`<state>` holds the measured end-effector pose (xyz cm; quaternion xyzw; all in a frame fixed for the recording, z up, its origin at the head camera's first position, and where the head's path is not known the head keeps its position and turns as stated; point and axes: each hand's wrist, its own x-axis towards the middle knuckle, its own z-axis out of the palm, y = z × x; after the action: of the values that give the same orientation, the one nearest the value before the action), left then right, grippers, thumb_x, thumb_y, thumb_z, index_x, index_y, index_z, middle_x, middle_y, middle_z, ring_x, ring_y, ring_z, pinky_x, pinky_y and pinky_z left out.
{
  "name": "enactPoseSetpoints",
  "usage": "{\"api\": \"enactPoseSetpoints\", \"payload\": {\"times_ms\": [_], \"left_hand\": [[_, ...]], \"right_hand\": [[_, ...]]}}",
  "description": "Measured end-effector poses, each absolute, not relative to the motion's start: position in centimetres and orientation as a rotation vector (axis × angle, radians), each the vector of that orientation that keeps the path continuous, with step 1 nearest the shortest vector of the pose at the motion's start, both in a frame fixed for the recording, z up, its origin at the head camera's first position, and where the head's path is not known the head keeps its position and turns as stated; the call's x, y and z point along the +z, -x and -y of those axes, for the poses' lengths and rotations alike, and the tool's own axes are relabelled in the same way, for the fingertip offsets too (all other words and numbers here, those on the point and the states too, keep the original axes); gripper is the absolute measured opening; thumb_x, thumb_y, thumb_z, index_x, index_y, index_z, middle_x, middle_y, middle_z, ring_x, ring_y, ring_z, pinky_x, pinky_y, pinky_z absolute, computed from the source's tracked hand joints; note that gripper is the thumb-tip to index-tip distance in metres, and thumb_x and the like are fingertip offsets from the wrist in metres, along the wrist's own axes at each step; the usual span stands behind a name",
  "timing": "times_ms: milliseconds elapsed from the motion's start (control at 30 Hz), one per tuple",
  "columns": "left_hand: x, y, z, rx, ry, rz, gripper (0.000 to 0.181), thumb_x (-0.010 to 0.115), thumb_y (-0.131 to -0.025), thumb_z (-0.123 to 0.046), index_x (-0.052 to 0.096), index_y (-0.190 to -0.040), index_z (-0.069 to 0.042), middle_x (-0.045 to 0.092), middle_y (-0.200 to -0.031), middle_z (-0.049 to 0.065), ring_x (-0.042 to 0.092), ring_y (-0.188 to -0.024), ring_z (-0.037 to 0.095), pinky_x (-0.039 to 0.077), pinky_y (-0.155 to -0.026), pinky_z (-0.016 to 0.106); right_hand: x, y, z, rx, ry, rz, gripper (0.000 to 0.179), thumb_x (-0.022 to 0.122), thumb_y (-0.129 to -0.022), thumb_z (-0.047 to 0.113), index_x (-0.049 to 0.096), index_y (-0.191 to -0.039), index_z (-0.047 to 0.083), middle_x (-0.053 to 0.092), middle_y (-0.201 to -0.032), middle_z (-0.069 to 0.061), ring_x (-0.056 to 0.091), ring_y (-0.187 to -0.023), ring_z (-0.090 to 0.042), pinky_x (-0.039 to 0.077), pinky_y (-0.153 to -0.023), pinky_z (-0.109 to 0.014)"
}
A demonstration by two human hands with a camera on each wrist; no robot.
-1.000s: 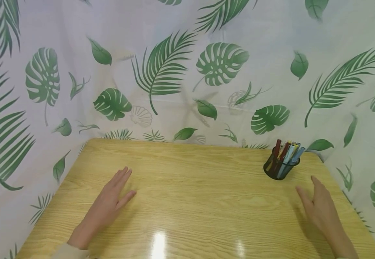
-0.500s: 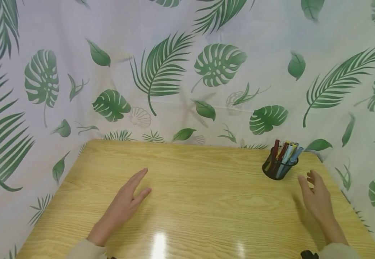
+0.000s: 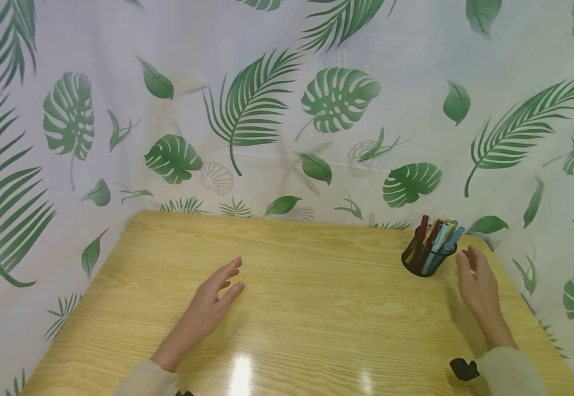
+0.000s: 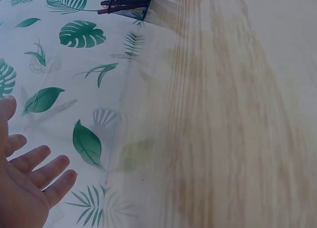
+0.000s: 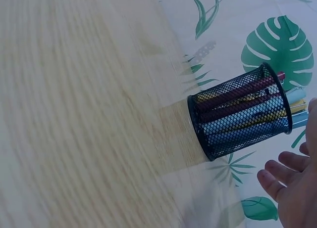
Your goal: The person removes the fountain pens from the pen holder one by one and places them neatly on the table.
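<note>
A black mesh pen cup stands upright near the back right of the table, filled with several pens in dark red, yellow and light blue. Just to its right my right hand hovers, fingers relaxed and slightly bent, holding nothing. The right wrist view has the cup's mesh side facing the fingers, with a gap between them. My left hand is over the left-middle of the table, palm turned inward, fingers loose and nothing in them. In the left wrist view, its fingers are spread apart.
The wooden table reaches back to a white curtain printed with green leaves, which also runs along both sides. Light-coloured sleeves cover the forearms, and a dark device sits by the right wrist.
My left hand has moved right, toward the middle of the table. The right hand has moved forward, closer to the pen cup, its fingers bending a little. The cup stays in place.
</note>
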<state>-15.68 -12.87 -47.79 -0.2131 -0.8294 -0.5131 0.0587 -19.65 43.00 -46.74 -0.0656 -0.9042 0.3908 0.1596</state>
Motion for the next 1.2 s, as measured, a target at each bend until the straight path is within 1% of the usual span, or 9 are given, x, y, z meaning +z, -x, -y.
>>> {"api": "enactPoseSetpoints", "payload": {"times_ms": [100,167,267,367,433,500,667,967,1200], "left_hand": [[-48.1,15.8,12.3,-1.605,0.622,2.497,0.057,0.056,-0.109,-0.022,0.037,-0.159,-0.004,0.048,-0.153,0.021,0.051,-0.136,0.040,0.046,-0.105,0.061],[-48.3,15.8,11.8,-1.641,0.600,2.488,0.056,0.056,-0.109,-0.022,0.039,-0.159,-0.005,0.049,-0.152,0.020,0.052,-0.135,0.041,0.049,-0.101,0.062],[-48.6,16.0,11.1,-1.693,0.584,2.476,0.055,0.056,-0.109,-0.024,0.040,-0.158,-0.006,0.050,-0.152,0.019,0.053,-0.135,0.040,0.051,-0.099,0.062],[-48.9,16.2,10.3,-1.735,0.592,2.458,0.054,0.056,-0.109,-0.024,0.041,-0.157,-0.006,0.051,-0.151,0.020,0.054,-0.134,0.039,0.050,-0.103,0.059],[-49.1,16.4,9.7,-1.759,0.599,2.442,0.053,0.056,-0.109,-0.023,0.042,-0.157,-0.004,0.052,-0.150,0.021,0.055,-0.133,0.038,0.048,-0.105,0.057],[-49.1,16.6,9.2,-1.784,0.599,2.430,0.052,0.055,-0.109,-0.022,0.043,-0.156,-0.003,0.053,-0.149,0.020,0.055,-0.133,0.037,0.047,-0.106,0.056],[-49.0,16.8,7.7,-1.848,0.607,2.402,0.050,0.054,-0.110,-0.018,0.043,-0.155,0.001,0.055,-0.146,0.022,0.058,-0.129,0.037,0.048,-0.106,0.054],[-49.2,17.2,5.3,-1.893,0.660,2.422,0.050,0.052,-0.111,-0.021,0.042,-0.155,0.001,0.054,-0.147,0.021,0.059,-0.128,0.032,0.048,-0.106,0.051],[-49.7,17.9,3.5,-1.907,0.659,2.432,0.049,0.052,-0.111,-0.023,0.046,-0.153,0.000,0.057,-0.144,0.020,0.062,-0.124,0.030,0.049,-0.105,0.051]], "right_hand": [[-46.8,20.1,-43.0,1.138,0.219,2.577,0.067,0.029,-0.113,0.039,0.019,-0.161,-0.007,0.035,-0.156,-0.035,0.038,-0.137,-0.056,0.036,-0.110,-0.065],[-46.8,20.3,-43.1,1.163,0.228,2.580,0.068,0.028,-0.113,0.041,0.018,-0.162,-0.006,0.033,-0.157,-0.035,0.040,-0.136,-0.056,0.044,-0.108,-0.048],[-46.9,20.8,-43.1,1.208,0.238,2.584,0.069,0.027,-0.113,0.042,0.016,-0.163,-0.004,0.032,-0.158,-0.034,0.043,-0.133,-0.055,0.047,-0.090,-0.018],[-47.1,21.2,-43.1,1.262,0.234,2.571,0.070,0.027,-0.113,0.043,0.015,-0.163,-0.003,0.030,-0.159,-0.034,0.046,-0.131,-0.052,0.043,-0.077,-0.006],[-47.2,21.4,-43.0,1.276,0.229,2.564,0.069,0.028,-0.113,0.043,0.016,-0.163,-0.003,0.031,-0.159,-0.033,0.052,-0.126,-0.044,0.044,-0.076,-0.006],[-47.4,21.6,-42.9,1.285,0.219,2.562,0.070,0.029,-0.113,0.043,0.017,-0.163,-0.003,0.031,-0.159,-0.034,0.058,-0.118,-0.027,0.045,-0.077,-0.007],[-47.7,21.9,-42.6,1.321,0.201,2.539,0.067,0.030,-0.113,0.040,0.019,-0.162,-0.005,0.034,-0.157,-0.035,0.052,-0.103,0.001,0.047,-0.079,-0.009],[-47.6,22.3,-41.8,1.382,0.227,2.515,0.065,0.028,-0.113,0.039,0.017,-0.163,-0.002,0.034,-0.157,-0.032,0.050,-0.128,-0.030,0.051,-0.086,-0.012],[-47.6,22.2,-40.3,1.434,0.226,2.492,0.063,0.028,-0.113,0.037,0.018,-0.164,-0.001,0.036,-0.157,-0.032,0.050,-0.130,-0.034,0.052,-0.085,-0.012]]}}
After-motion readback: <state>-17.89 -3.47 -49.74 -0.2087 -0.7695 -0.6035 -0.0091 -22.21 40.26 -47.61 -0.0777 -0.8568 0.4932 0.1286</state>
